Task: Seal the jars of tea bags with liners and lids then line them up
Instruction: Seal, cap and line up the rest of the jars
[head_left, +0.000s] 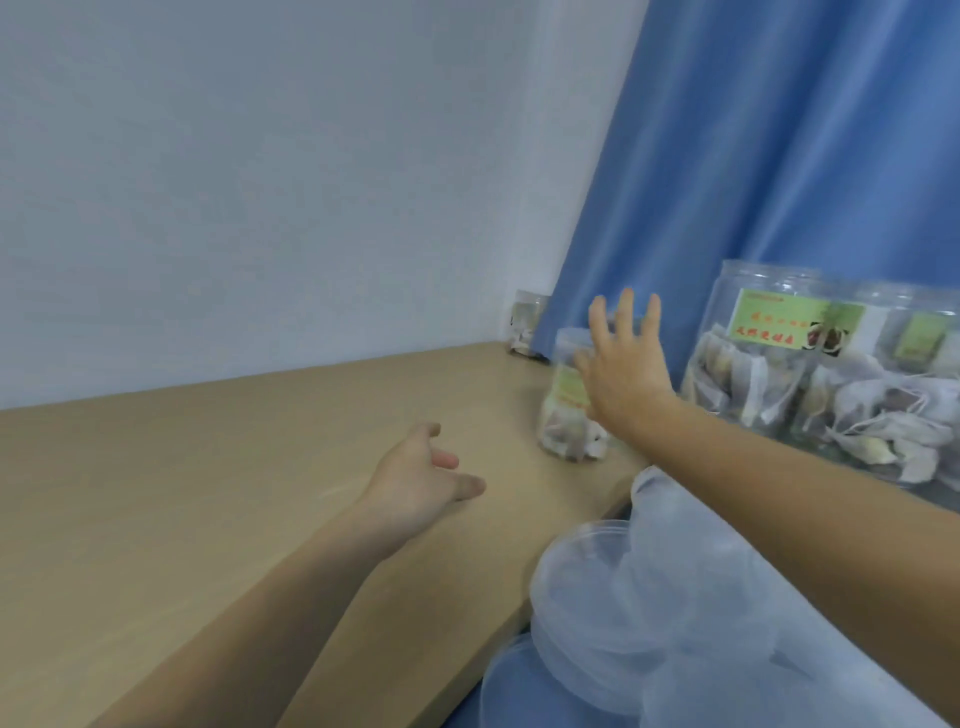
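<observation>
clear plastic lids (597, 597) are sitting closest. right hand (623, 374), fingers spread, is reaching at the tea-bag jar (566, 410) on the desk (208, 493); looks light, slick, so grab its sides. left hand (421, 478) is hovering, fingers loose.

A pale wooden table (208, 493) meets a plain white wall (260, 182). Blue curtain (779, 156) hangs at right.
</observation>
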